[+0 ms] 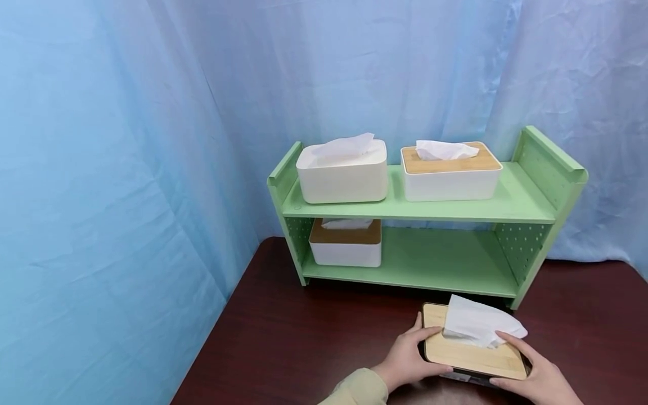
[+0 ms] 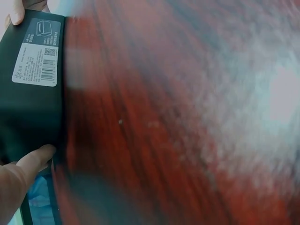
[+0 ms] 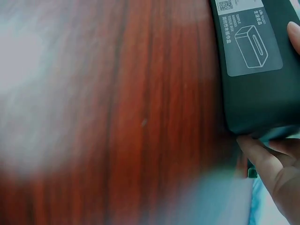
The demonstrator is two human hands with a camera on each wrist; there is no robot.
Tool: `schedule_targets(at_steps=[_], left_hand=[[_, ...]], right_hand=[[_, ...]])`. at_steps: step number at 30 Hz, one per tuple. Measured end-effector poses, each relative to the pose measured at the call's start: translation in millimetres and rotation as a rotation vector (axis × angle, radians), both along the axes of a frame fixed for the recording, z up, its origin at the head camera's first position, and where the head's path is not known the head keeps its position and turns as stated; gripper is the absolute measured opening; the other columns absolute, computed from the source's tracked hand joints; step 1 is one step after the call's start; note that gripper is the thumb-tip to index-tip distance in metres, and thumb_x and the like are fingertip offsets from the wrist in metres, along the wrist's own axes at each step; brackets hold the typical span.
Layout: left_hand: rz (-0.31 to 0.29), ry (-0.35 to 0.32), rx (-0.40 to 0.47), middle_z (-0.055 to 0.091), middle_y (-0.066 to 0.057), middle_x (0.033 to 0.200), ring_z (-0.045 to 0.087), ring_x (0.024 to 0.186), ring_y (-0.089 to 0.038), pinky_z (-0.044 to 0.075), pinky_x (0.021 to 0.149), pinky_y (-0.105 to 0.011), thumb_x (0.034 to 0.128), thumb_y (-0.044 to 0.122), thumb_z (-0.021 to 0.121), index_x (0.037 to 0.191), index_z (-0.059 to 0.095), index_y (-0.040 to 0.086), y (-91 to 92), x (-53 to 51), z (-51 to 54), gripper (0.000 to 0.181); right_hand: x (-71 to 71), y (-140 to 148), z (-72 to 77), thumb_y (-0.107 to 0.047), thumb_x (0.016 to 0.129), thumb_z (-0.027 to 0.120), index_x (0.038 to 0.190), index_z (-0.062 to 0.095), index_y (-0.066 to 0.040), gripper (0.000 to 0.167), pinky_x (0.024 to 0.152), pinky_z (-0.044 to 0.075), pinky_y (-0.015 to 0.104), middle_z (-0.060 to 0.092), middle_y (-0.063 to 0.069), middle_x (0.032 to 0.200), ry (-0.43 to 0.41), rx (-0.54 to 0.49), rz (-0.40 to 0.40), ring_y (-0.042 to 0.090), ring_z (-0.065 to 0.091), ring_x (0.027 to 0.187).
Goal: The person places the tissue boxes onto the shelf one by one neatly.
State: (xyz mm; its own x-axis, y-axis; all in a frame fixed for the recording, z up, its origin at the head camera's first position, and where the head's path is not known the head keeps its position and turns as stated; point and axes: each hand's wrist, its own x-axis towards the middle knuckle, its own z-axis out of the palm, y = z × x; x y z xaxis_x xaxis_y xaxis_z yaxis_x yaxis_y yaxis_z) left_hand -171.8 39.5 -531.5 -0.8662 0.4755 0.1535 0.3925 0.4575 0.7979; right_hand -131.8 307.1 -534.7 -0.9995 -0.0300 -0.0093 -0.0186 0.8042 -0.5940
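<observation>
A dark tissue box (image 1: 468, 359) with a light wooden lid is held between both hands at the front of the table. A white tissue (image 1: 476, 322) sticks up from its slot. My left hand (image 1: 409, 355) grips the box's left end, thumb at the near side and fingers along the lid's edge. At the opposite end my right hand (image 1: 540, 373) holds it in a like way. In the left wrist view a printed label (image 2: 37, 63) shows on the box's dark side. Whether its underside touches the table cannot be told.
Behind the box stands a green two-tier shelf (image 1: 445, 211). Its upper tier bears a white tissue box (image 1: 343, 183) and a wood-lidded tissue box (image 1: 452, 185). Another wood-lidded box (image 1: 345, 254) sits lower left. The table (image 1: 263, 349) is dark red; blue curtains (image 1: 126, 185) hang around.
</observation>
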Motion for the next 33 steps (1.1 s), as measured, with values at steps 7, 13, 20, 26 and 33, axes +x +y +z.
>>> schedule_targets(at_steps=[7, 13, 20, 26, 33], left_hand=[[0.014, 0.075, -0.012, 0.026, -0.024, 0.151, 0.037, 0.136, -0.028, 0.038, 0.104, -0.024, 0.0722, 0.033, 0.083, 0.133, 0.055, 0.02, -8.7, -12.0, 16.0, 0.068], [0.019, 0.097, 0.009, 0.022, -0.018, 0.154, 0.034, 0.137, -0.027, 0.038, 0.105, -0.025, 0.0736, 0.03, 0.082, 0.134, 0.055, 0.021, -17.4, -32.5, 36.3, 0.067], [0.018, 0.071, 0.022, 0.02, -0.015, 0.156, 0.032, 0.139, -0.027, 0.038, 0.106, -0.028, 0.0757, 0.03, 0.08, 0.136, 0.053, 0.022, -29.1, -52.8, 47.4, 0.066], [0.029, 0.026, 0.048, 0.02, -0.014, 0.156, 0.029, 0.141, -0.026, 0.037, 0.107, -0.028, 0.0766, 0.027, 0.08, 0.136, 0.053, 0.022, -36.2, -64.7, 44.9, 0.065], [0.046, 0.023, 0.058, 0.022, -0.015, 0.155, 0.031, 0.139, -0.028, 0.037, 0.107, -0.029, 0.0752, 0.026, 0.081, 0.134, 0.055, 0.021, -37.7, -69.0, 43.9, 0.065]], right_hand=[[-8.9, -13, 21.6, -0.042, 0.064, 0.085, 0.141, 0.043, -0.013, 0.093, 0.068, 0.04, 0.018, 0.05, 0.031, 0.13, 0.093, -0.069, -0.001, -0.005, 0.048, 0.099], [-27.4, -26, 43.6, -0.036, 0.062, 0.088, 0.139, 0.047, -0.016, 0.089, 0.067, 0.038, 0.014, 0.055, 0.027, 0.127, 0.217, -0.093, 0.003, -0.015, 0.042, 0.097], [-50.5, -38, 60.3, -0.037, 0.064, 0.087, 0.141, 0.043, -0.011, 0.092, 0.074, 0.044, 0.04, 0.052, 0.03, 0.129, 0.184, -0.095, 0.026, 0.039, 0.055, 0.103], [-66.6, -45, 61.2, -0.038, 0.067, 0.085, 0.142, 0.042, -0.011, 0.091, 0.075, 0.045, 0.038, 0.051, 0.028, 0.13, 0.156, -0.129, 0.053, 0.034, 0.056, 0.103], [-73.3, -46, 58.3, -0.039, 0.067, 0.085, 0.143, 0.041, -0.01, 0.092, 0.077, 0.045, 0.04, 0.05, 0.028, 0.131, 0.155, -0.141, 0.064, 0.037, 0.055, 0.107]])
